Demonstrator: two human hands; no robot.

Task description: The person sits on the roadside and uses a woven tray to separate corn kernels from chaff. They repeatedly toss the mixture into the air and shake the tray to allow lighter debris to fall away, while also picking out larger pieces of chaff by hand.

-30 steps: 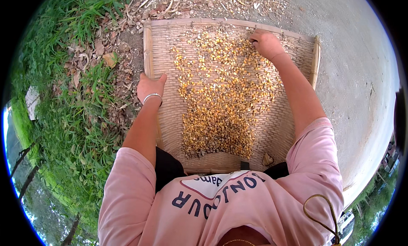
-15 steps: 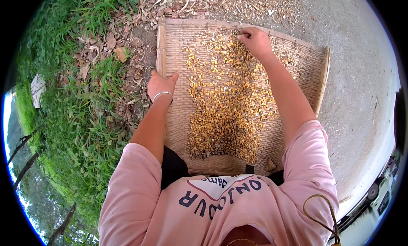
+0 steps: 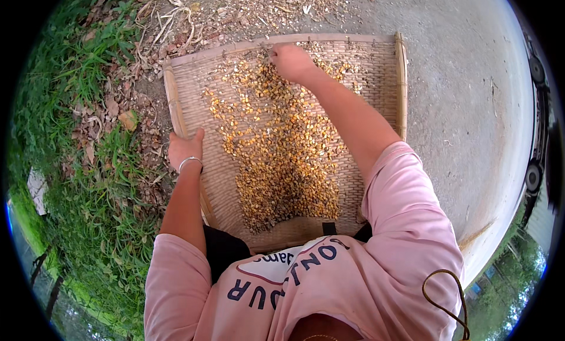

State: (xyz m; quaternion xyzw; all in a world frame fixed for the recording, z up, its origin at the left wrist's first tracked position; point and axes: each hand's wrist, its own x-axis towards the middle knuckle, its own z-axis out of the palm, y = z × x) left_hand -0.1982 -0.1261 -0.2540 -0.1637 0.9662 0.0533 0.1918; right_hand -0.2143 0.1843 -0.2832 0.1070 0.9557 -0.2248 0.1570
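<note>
A woven bamboo winnowing tray lies in front of my body, its near end close to my shirt. Yellow corn kernels mixed with greyish bits spread over its middle, thickest toward the near end and thinner at the far left. My left hand grips the tray's left rim, the thumb lying over the inner side. At the far rim, my right hand is closed with the fingertips pressed together just above the scattered bits. Whatever those fingers may hold is hidden.
Grass and dry leaves border the tray on the left. Beyond the far rim, husk bits and dry stalks litter the ground. Grey concrete runs along the right side, with a parked vehicle at the picture's edge.
The tray and both hands now appear further left and turned in the picture as the view shifted. My left hand keeps its hold on the rim; my right hand stays closed by the far rim.
</note>
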